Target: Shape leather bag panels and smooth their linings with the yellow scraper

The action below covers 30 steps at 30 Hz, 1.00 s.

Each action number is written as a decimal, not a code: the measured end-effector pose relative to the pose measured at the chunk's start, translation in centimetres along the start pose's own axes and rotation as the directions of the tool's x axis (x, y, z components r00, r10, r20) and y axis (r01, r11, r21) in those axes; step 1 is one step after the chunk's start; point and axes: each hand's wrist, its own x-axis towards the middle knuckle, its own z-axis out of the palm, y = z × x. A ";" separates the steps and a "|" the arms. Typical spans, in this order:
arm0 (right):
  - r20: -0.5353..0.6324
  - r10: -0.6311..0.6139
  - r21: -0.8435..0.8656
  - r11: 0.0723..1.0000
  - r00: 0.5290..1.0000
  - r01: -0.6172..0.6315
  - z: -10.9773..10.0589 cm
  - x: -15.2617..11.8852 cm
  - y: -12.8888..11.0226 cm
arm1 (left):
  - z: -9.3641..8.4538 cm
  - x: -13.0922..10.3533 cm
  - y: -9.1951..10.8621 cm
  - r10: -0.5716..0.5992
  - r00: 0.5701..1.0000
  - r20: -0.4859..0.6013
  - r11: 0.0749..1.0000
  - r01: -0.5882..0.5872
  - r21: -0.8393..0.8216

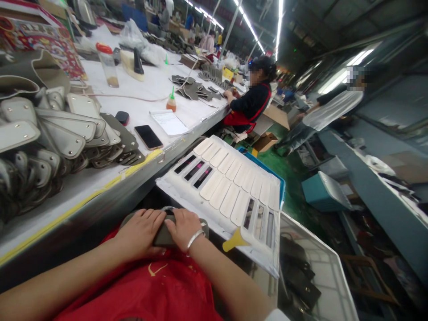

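Observation:
Against the red apron (160, 290) on my lap rests a grey-green leather piece (163, 237) with rounded ends. My left hand (138, 232) is bent over its left part, fingers close together. Over its right part lies my right hand (186, 228), thumb toward the middle and a silver bangle at the wrist. Both hands grip the piece, and their undersides are hidden. Just beyond them a white slotted board (170, 185) carries rows of pale leather strips (227, 203); several slots show no strip. A yellow flat tool or tab (236, 240) sits at its near edge.
On the white worktable (130, 111) at left are stacked grey leather pieces (67, 133), a phone (149, 137), a notepad (169, 122) and a small glue bottle (171, 101). A co-worker (249, 98) sits farther along; another person (334, 107) stands at right. A white crate (334, 267) holds dark pieces.

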 end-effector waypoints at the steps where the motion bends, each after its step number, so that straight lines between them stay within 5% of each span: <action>1: 0.026 0.010 -0.018 1.000 1.000 -0.009 0.2 0.1 -0.8 | 0.0 -0.1 0.0 -0.004 1.000 0.001 1.000 0.004 0.010; 13: 0.103 0.143 -0.089 0.987 0.984 -0.134 0.6 1.7 -1.0 | -0.9 2.5 -0.5 0.030 1.000 -0.005 1.000 -0.030 -0.007; 22: -0.039 0.206 -0.153 0.966 0.978 -0.210 0.7 1.6 -1.9 | 0.9 2.6 0.0 0.009 0.997 -0.074 1.000 -0.007 0.030; 25: -0.125 0.259 -0.073 0.960 0.958 -0.269 1.2 2.2 -3.5 | 0.9 2.4 -1.3 -0.050 0.991 -0.122 0.996 0.058 0.061; 30: 0.048 0.177 -0.089 0.981 0.983 -0.173 1.1 3.8 -7.7 | 0.7 0.5 -4.1 -0.228 0.973 -0.042 0.959 0.217 -0.181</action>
